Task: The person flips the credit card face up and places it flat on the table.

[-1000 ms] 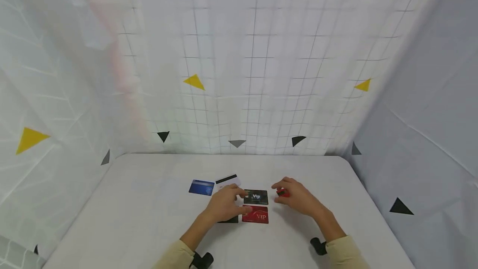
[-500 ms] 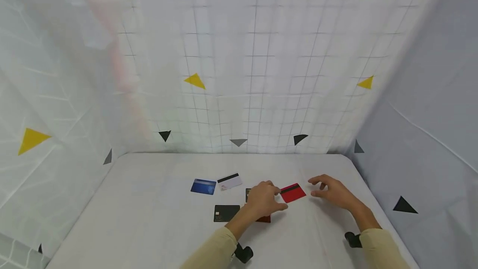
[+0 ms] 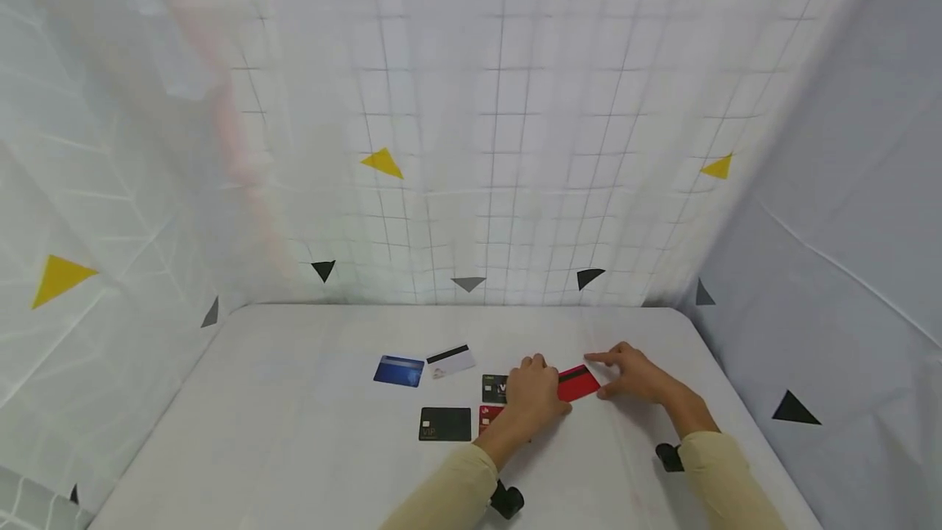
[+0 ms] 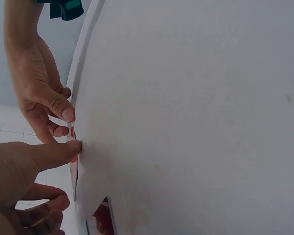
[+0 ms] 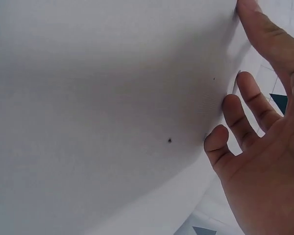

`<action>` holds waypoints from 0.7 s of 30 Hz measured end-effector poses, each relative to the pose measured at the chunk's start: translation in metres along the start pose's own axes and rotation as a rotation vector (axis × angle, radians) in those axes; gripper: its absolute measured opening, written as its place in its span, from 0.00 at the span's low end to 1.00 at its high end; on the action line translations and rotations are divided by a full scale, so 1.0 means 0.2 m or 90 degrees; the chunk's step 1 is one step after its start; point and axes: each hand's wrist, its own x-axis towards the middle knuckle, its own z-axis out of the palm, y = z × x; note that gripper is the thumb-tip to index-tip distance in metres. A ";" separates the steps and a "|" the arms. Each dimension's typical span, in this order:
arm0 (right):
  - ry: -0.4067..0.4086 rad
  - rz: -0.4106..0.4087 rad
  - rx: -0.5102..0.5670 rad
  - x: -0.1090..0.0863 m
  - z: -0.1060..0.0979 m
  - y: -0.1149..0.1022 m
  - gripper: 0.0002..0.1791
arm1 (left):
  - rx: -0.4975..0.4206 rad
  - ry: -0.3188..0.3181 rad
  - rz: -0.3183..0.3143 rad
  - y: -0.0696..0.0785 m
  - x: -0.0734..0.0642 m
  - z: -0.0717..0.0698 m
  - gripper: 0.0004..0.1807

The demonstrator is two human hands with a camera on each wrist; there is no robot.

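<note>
A red card [image 3: 580, 384] with a black stripe lies on the white table, its left end hidden behind my left hand [image 3: 531, 395]. That hand holds the card near its left end, with the thumb [image 4: 59, 154] at the near edge. From the other side my right hand [image 3: 636, 375] touches the card's right end with straight thumb and forefinger; its remaining fingers [image 5: 250, 88] bend loosely. Partly covered by my left hand and wrist are a dark Vip card [image 3: 494, 388] and a dark red card [image 3: 491, 415].
Left of these lies a black VIP card [image 3: 445, 424]. Farther back are a white card [image 3: 451, 361] with a black stripe and a blue card [image 3: 398, 370]. White sheeting [image 3: 441, 105] with yellow and dark triangles surrounds the table.
The right hand laid down the red card and let go, moving right, then came back to its right end. The left hand moved right from the dark cards to the red card's left end.
</note>
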 end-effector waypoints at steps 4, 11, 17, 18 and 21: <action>-0.010 0.005 0.001 0.00 0.00 -0.01 0.37 | -0.011 -0.009 -0.007 0.00 0.00 0.00 0.27; -0.013 0.020 0.018 0.00 0.00 -0.02 0.35 | -0.042 -0.020 -0.014 -0.01 0.00 0.01 0.26; -0.015 0.035 0.023 0.02 0.01 -0.02 0.32 | -0.039 -0.023 -0.022 -0.01 0.01 0.02 0.26; -0.018 0.034 0.018 0.02 0.01 -0.01 0.32 | -0.038 -0.023 -0.023 -0.01 0.01 0.02 0.27; -0.024 0.031 0.004 0.02 0.00 -0.01 0.30 | -0.042 -0.020 -0.021 -0.01 0.01 0.03 0.27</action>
